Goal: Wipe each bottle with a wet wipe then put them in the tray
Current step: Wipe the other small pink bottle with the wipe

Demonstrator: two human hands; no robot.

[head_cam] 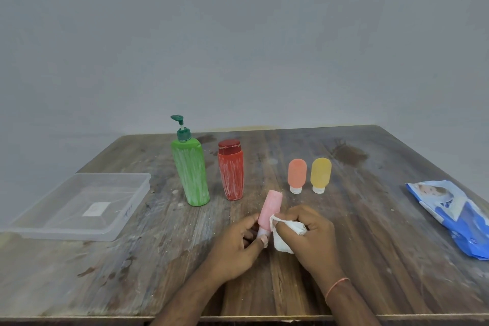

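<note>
At the far left of the table (370,233) sits one clear plastic tray (79,230) with nothing in it but a small label on its floor, so by my reading no bottle has been finished and put away yet. Next to the right stand one tall green pump bottle (191,174) and one red flip-cap bottle (230,172), both upright and streaked with white smears, which suggests they have yet to be cleaned. In front of them, near the table's front edge, the first wipe-down is under way: the left hand (235,246) has its fingers (254,219) curled round the lower end of one small pink bottle (270,206), held tilted and lifted off the table, while the right hand (312,235) pinches one white wet wipe (285,235) bunched in its curled fingers and presses it against the bottle's side. Further right stand one small orange bottle (297,174) and one small yellow bottle (320,174), each on its cap, just beside each other. At the far right lies one blue and white wipes pack (449,217). That makes five bottles in all, one tray, one loose wipe, one pack. The next move, as I judge it, is to turn the pink bottle in the left hand so the wipe reaches every side, then carry it well to the left and set it in the tray.
</note>
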